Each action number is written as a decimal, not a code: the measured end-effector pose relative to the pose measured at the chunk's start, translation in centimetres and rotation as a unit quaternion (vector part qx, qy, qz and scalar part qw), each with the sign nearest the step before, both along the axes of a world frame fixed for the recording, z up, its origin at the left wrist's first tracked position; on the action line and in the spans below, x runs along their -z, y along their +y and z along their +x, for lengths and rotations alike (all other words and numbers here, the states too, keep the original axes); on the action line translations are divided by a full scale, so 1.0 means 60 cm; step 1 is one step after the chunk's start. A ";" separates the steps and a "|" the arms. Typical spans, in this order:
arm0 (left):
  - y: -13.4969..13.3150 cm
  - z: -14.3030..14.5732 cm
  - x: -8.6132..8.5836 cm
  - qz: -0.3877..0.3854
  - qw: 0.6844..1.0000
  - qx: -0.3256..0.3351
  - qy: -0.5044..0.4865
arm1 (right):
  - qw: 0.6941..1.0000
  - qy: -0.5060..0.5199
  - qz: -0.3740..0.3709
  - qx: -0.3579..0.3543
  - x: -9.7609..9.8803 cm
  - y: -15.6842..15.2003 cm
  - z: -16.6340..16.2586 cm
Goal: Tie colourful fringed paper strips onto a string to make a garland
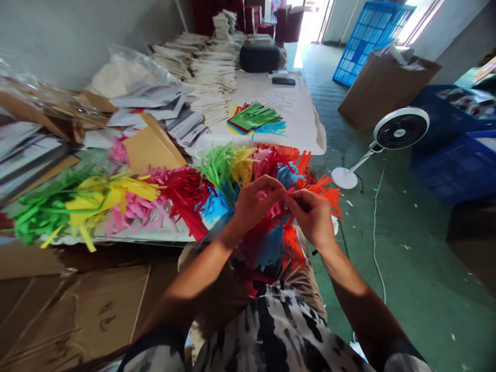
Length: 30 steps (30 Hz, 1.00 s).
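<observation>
My left hand [256, 204] and my right hand [312, 217] meet above my lap, fingers pinched together on a pink fringed paper piece [273, 206]. Under them hangs a bunch of red, blue and orange fringed paper [271, 248]. A long garland of fringed paper tassels [116, 199] in green, yellow, pink and red runs left along the white table [302, 111]. A flat stack of cut coloured paper sheets [253, 119] lies farther back on the table.
Piles of white papers [209, 72] and envelopes cover the table's left and far side, with a dark case [259, 57] and a phone [283, 81]. Flattened cardboard [77, 305] lies lower left. A white floor fan [399, 129], a cardboard box [382, 85] and blue crates [457, 165] stand right.
</observation>
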<state>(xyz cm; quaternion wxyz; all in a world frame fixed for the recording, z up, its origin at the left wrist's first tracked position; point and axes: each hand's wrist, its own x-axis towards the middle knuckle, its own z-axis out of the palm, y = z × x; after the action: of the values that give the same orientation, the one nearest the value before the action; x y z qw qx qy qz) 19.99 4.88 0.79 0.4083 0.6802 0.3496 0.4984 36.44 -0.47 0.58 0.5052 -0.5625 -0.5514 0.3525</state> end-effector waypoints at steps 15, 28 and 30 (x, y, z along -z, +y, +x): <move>-0.011 0.014 -0.002 0.095 0.989 -0.039 0.104 | 0.999 0.035 0.007 -0.013 -0.010 -0.002 0.004; -0.013 -0.015 0.012 0.036 0.982 0.039 0.179 | 0.981 0.180 0.030 0.062 0.010 0.007 0.015; -0.013 -0.016 0.009 0.045 0.976 0.016 0.211 | 0.976 0.205 0.043 0.062 0.012 0.005 0.009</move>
<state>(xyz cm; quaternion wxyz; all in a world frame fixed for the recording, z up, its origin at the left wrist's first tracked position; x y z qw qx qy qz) 19.04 4.07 0.26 0.3022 0.7933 0.3943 0.3520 36.99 -0.16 -0.12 0.6522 -0.4891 -0.4147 0.4043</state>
